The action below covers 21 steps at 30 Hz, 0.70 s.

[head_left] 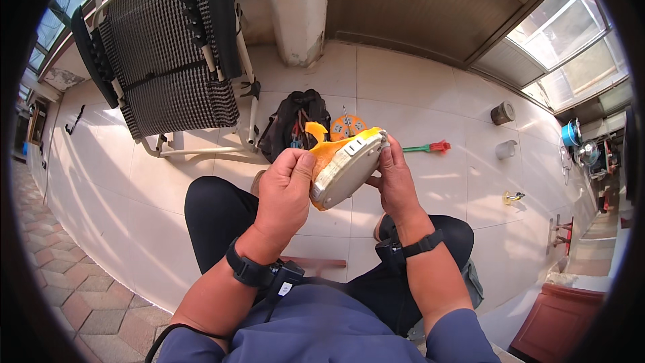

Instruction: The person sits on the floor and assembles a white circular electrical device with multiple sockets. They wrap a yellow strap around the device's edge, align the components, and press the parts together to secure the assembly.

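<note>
Above my lap I hold a flat, rounded grey-white device (349, 173) tilted on its edge. Its side is worn and has small slots, and an orange piece (325, 154) with a raised, curled end sits along its far left side. My left hand (290, 178) pinches the left end, thumb against the orange piece. The right end is gripped by my right hand (395, 178), thumb near the corner. Just beyond lies an orange disc (348, 126) with grey round spots, beside an open black tool bag (295, 111). A green-handled tool with a red end (430, 148) lies right of it.
A folding lounge chair (168, 67) stands at the far left, near a pillar (299, 13). On the tiled floor to the right are a dark can (502, 113), a pale cup (506, 150) and a small yellowish object (512, 197). A reddish-brown bar (314, 263) lies between my legs.
</note>
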{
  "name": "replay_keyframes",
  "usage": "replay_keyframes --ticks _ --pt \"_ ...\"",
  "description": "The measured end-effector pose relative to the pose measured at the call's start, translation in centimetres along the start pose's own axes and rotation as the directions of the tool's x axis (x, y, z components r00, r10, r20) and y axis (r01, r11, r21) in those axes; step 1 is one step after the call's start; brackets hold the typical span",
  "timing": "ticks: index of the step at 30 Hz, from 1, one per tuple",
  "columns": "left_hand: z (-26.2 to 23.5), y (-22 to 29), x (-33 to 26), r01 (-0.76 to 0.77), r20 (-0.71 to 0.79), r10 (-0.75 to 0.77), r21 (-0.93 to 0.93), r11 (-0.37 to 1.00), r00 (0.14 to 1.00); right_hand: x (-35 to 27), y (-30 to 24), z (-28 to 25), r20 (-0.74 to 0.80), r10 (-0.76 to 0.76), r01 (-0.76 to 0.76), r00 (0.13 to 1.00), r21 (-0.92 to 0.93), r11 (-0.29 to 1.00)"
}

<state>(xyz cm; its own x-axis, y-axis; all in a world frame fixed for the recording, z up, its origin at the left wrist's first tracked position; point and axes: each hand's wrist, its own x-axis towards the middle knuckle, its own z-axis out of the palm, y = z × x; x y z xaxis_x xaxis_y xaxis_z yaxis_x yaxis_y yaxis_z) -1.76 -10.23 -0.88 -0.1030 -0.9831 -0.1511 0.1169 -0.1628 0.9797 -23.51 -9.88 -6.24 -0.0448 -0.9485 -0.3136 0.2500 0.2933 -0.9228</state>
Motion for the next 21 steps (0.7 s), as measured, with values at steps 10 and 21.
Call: replay_keyframes --ticks 10,21 --pt "1.5 1.7 -1.8 -0.117 0.165 0.077 0.249 0.961 0.983 -0.2 -0.7 1.2 0.078 -0.054 0.037 0.996 0.209 0.977" --pt "1.9 1.1 -2.0 -0.152 0.211 0.14 0.04 0.988 0.967 -0.3 -1.3 1.7 0.181 -0.216 0.192 0.96 0.14 0.971"
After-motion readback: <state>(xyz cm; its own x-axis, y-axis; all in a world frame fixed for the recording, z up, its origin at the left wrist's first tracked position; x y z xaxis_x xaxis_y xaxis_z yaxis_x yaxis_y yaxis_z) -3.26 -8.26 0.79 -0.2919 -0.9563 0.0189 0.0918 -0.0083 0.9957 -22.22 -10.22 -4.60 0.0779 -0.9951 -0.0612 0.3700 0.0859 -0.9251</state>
